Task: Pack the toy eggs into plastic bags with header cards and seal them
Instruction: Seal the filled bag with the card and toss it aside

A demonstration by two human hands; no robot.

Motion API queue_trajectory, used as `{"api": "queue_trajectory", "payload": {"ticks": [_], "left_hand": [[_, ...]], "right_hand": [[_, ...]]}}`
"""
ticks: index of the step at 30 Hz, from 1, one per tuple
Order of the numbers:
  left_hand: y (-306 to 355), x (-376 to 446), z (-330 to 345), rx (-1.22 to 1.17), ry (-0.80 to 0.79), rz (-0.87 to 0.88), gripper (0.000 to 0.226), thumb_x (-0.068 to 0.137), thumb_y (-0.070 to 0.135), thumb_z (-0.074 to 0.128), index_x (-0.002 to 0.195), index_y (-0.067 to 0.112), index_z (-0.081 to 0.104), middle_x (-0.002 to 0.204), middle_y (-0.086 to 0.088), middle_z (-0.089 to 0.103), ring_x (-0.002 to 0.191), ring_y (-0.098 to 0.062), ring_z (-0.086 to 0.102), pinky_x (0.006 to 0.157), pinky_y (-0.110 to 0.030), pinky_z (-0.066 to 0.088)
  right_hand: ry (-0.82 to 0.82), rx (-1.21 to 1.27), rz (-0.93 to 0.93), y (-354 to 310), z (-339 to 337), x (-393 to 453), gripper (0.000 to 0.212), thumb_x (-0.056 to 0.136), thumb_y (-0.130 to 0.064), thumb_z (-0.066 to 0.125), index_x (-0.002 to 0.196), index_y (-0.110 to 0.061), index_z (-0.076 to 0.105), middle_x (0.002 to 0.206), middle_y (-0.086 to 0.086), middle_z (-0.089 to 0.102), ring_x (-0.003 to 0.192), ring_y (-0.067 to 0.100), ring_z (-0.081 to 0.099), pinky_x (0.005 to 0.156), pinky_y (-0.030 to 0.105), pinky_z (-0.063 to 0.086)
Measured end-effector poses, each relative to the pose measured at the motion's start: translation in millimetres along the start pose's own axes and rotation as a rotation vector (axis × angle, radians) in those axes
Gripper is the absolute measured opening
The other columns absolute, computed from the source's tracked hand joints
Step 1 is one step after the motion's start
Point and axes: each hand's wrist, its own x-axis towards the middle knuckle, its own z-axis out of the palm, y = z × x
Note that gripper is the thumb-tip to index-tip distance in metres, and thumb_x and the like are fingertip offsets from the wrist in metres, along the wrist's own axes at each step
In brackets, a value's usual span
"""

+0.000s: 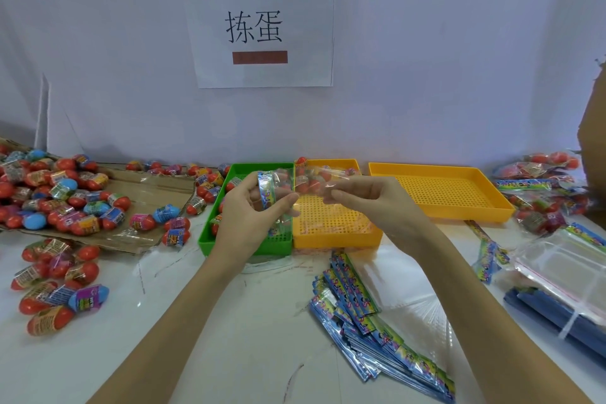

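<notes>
Head view: both forearms reach forward above the desk. The left hand curls its grip round the header-card end of a plastic bag holding toy eggs; the right hand pinches the bag's other end. The bag hangs over the green tray and the yellow tray. Bare desk lies between the forearms.

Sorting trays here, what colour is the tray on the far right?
Yellow-orange tray, perforated base; head view.
</notes>
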Motion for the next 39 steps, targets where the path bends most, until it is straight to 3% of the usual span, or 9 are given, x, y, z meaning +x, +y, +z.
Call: {"api": "queue_trajectory", "payload": {"ticks": [5,8,10,13,17,25,29,34,39], "left_hand": [[-1,-1,2,0.125,0.017,0.021,0.054,0.082,0.035,0.085,0.128,0.022,0.061,0.107,0.001,0.078,0.094,-0.018,0.076,0.089,-0.046,0.063],[2,0,3,0.288,0.081,0.125,0.106,0.071,0.053,0.09,0.155,0.034,0.028,0.159,0.005,0.04,0.14,-0.015,0.047,0.116,-0.041,0.043],[1,3,-1,0.539,0.03,0.299,0.115,0.069,0.061,0.088,0.16,0.034,0.023,0.168,0.002,0.019,0.154,-0.018,0.023,0.123,-0.042,0.023],[0,2,-4,0.857,-0.076,0.524,0.096,0.073,0.053,0.087,0.154,0.023,0.044,0.156,-0.005,0.045,0.147,-0.027,0.038,0.118,-0.034,0.016],[-3,-3,2,0.902,-0.093,0.662,0.046,0.083,0.024,0.086,0.125,0.011,0.073,0.106,-0.003,0.077,0.096,-0.026,0.071,0.095,-0.04,0.047],[9,6,-21,0.218,0.137,-0.005,0.027,0.082,0.021,0.087,0.105,0.014,0.075,0.078,0.003,0.08,0.068,-0.014,0.077,0.064,-0.031,0.065],[8,8,-23,0.0,0.105,-0.148,0.028,0.082,0.017,0.086,0.108,0.011,0.075,0.084,-0.006,0.081,0.076,-0.026,0.08,0.073,-0.041,0.066],[8,8,-24,-0.121,-0.009,-0.214,0.022,0.082,0.017,0.087,0.102,0.014,0.078,0.089,-0.01,0.081,0.075,-0.026,0.079,0.065,-0.027,0.063],[2,7,-18,-0.057,-0.083,-0.208,0.027,0.082,0.01,0.086,0.107,0.008,0.076,0.088,-0.01,0.08,0.073,-0.027,0.079,0.068,-0.026,0.062]], "right_hand": [[-0.276,0.029,0.074,-3,-1,-2,0.034,0.102,-0.04,0.062,0.136,-0.044,0.062,0.128,-0.009,0.072,0.119,0.01,0.067,0.103,0.036,0.037],[-0.298,-0.068,0.068,-5,3,-3,0.035,0.1,-0.044,0.063,0.134,-0.047,0.064,0.136,-0.022,0.065,0.127,-0.004,0.057,0.102,0.025,0.039],[-0.247,-0.138,0.032,-5,7,-3,0.031,0.098,-0.045,0.065,0.129,-0.045,0.069,0.135,-0.025,0.064,0.13,-0.008,0.053,0.106,0.026,0.043],[-0.214,-0.212,-0.056,-8,16,-3,0.026,0.1,-0.039,0.066,0.125,-0.04,0.073,0.128,-0.026,0.068,0.127,-0.009,0.055,0.102,0.022,0.045],[-0.233,-0.2,-0.102,-11,26,-4,0.023,0.101,-0.031,0.066,0.12,-0.026,0.078,0.115,-0.014,0.076,0.114,0.003,0.066,0.095,0.024,0.053],[0.273,0.103,-0.113,-12,-1,2,0.023,0.107,-0.015,0.053,0.112,-0.011,0.076,0.104,0.002,0.08,0.101,0.019,0.075,0.077,0.027,0.061],[0.384,-0.168,0.074,18,4,29,0.028,0.105,-0.007,0.052,0.125,-0.018,0.069,0.124,0.002,0.071,0.099,0.014,0.072,0.086,0.038,0.063],[0.248,-0.837,0.031,38,0,90,0.054,0.098,0.008,0.05,0.147,-0.016,0.052,0.151,0.007,0.053,0.138,0.03,0.049,0.11,0.041,0.045],[0.199,-1.255,-0.03,56,-5,105,0.028,0.098,-0.002,0.062,0.121,-0.014,0.073,0.122,0.009,0.07,0.114,0.028,0.06,0.094,0.039,0.052]]}}
